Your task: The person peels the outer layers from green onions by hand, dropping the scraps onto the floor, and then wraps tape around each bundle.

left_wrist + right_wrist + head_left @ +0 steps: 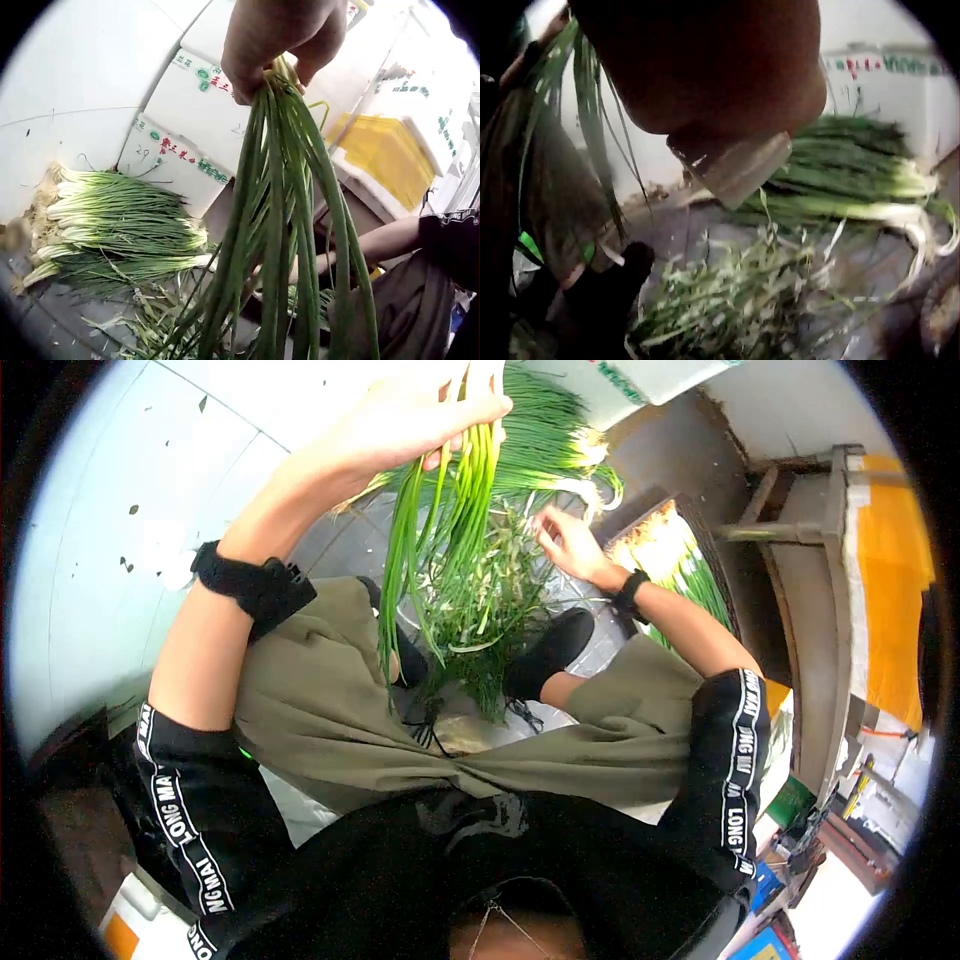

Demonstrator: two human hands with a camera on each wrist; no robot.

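Note:
My left hand (430,425) grips a bunch of scallions (281,195) near their pale ends. Their long green leaves hang down from it. Lower and to the right, my right hand (570,545) has its fingers loosely bent beside a heap of stripped scallion leaves (490,585) on the floor; nothing shows between them in the head view. In the right wrist view a pale blurred shape (739,169) shows below this hand. Behind the heap lies a large pile of scallions (120,217), white ends and roots at one side.
White foam boxes (187,112) with printed tape stand behind the pile. More scallions lie in a dark-edged container (670,550) at the right. A wooden frame (835,550) stands beyond it. My shoe (550,655) is close to the leaf heap.

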